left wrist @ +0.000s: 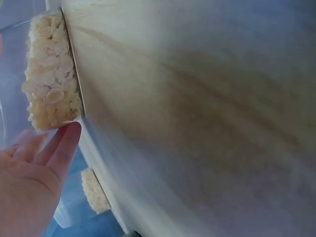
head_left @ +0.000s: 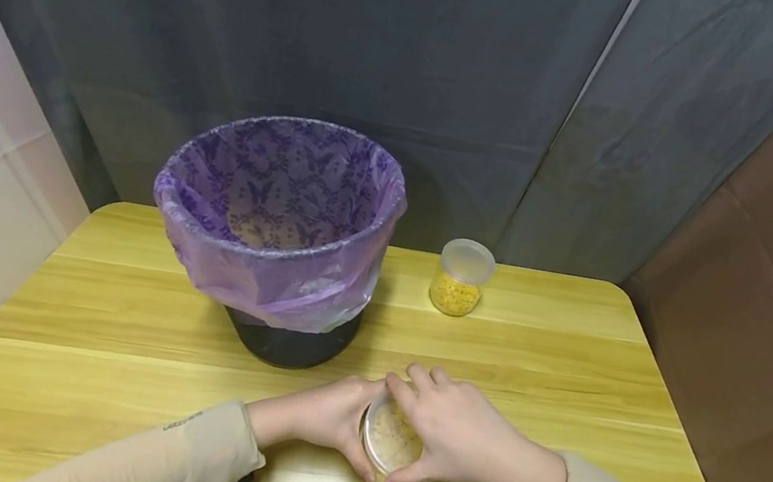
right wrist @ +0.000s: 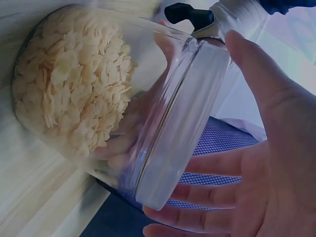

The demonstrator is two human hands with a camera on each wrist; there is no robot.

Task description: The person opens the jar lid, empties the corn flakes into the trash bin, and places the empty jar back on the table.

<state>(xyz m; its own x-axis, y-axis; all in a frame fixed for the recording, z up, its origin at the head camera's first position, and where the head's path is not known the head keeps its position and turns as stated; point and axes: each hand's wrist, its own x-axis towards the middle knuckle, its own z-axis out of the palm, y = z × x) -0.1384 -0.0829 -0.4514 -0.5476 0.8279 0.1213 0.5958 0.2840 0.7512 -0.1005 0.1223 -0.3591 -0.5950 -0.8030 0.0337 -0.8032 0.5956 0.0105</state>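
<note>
A clear plastic jar (right wrist: pixel 140 113) with pale yellow flakes (right wrist: pixel 74 79) in its lower part stands upright on the table in front of the person. My left hand (head_left: pixel 337 417) holds its side, thumb toward the near side; in the left wrist view the fingers (left wrist: pixel 66 145) reach the jar near its base. From above, my right hand (head_left: pixel 458 434) grips the frosted lid (head_left: pixel 393 440), with thumb and fingers spread around its rim. The right wrist view shows the lid (right wrist: pixel 182 128) seated on the jar's mouth, and part of the left hand through the clear wall.
A dark bin (head_left: pixel 291 340) lined with a purple patterned bag (head_left: pixel 274 282) stands on the wooden table (head_left: pixel 116 316), left of and beyond the hands. A second lidded jar (head_left: pixel 461 278) of yellow flakes is near the back edge. Dark cloth (head_left: pixel 314 27) hangs behind the table.
</note>
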